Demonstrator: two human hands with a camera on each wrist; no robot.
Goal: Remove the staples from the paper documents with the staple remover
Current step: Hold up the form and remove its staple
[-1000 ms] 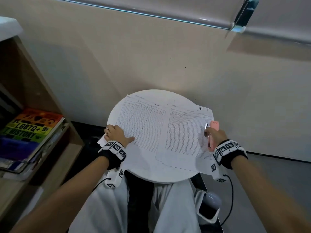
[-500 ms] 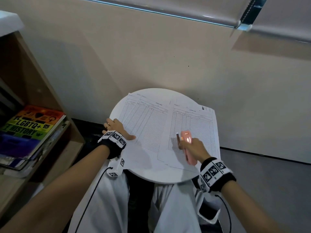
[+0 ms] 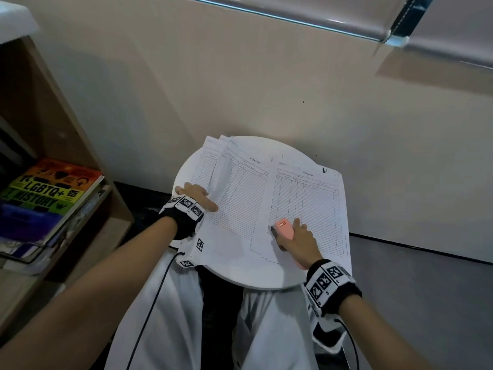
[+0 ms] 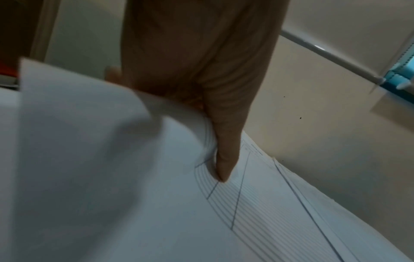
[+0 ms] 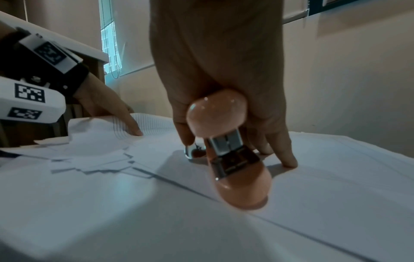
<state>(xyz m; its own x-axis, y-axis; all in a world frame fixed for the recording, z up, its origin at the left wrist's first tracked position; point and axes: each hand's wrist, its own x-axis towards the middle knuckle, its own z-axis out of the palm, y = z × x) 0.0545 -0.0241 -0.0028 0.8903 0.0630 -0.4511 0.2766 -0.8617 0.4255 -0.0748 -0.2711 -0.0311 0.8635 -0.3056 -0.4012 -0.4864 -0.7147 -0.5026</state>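
Observation:
Two stacks of ruled forms lie on a round white table [image 3: 256, 279]. My left hand [image 3: 196, 194] grips the left stack [image 3: 240, 193] at its left edge; its thumb [image 4: 224, 156] presses on top while the sheets [image 4: 89, 141] curl up over the fingers. My right hand [image 3: 298, 237] holds the pink staple remover [image 3: 284, 228] low over the right stack [image 3: 309, 198], near its lower left corner. In the right wrist view the remover [image 5: 241, 184] sits under my palm, metal tip down at the paper, with two fingertips [image 5: 289, 159] touching the sheet. No staple is visible.
A wooden bookshelf [image 3: 61, 121] stands at the left with a rainbow-coloured book [image 3: 50, 188] on a pile. A cream wall runs close behind the table. My legs in white trousers [image 3: 165, 316] sit under the table's near edge. Grey floor [image 3: 426, 289] lies to the right.
My right hand has carried the remover from the right stack's right edge leftward to its lower left part. My left hand shifted slightly, and the left stack's sheets now fan out and lift at its edge.

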